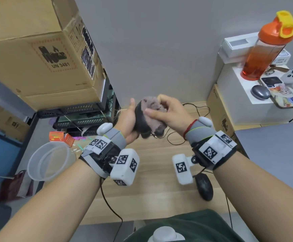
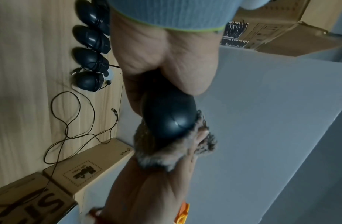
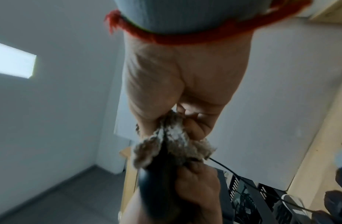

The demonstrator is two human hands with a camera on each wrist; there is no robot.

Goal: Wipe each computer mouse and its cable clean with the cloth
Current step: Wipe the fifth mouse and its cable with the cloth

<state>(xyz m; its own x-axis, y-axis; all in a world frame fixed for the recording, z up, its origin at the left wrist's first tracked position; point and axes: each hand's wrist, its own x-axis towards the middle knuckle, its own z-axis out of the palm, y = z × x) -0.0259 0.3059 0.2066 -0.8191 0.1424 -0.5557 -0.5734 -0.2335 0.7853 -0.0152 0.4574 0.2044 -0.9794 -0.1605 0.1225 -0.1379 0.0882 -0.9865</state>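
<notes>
Half the mouse (image 1: pixel 139 119) under cloth (image 1: pixel 153 109)

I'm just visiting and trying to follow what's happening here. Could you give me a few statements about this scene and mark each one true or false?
1. The left hand holds a black mouse up off the desk. True.
2. The right hand presses a fuzzy grey-brown cloth against that mouse. True.
3. The cloth lies flat on the wooden desk. False: it is bunched in the right hand, against the mouse.
4. No other mouse is on the desk. False: another black mouse lies near the right forearm, and the left wrist view shows a row of mice.
5. The orange bottle has tipped over. False: it stands upright.
</notes>
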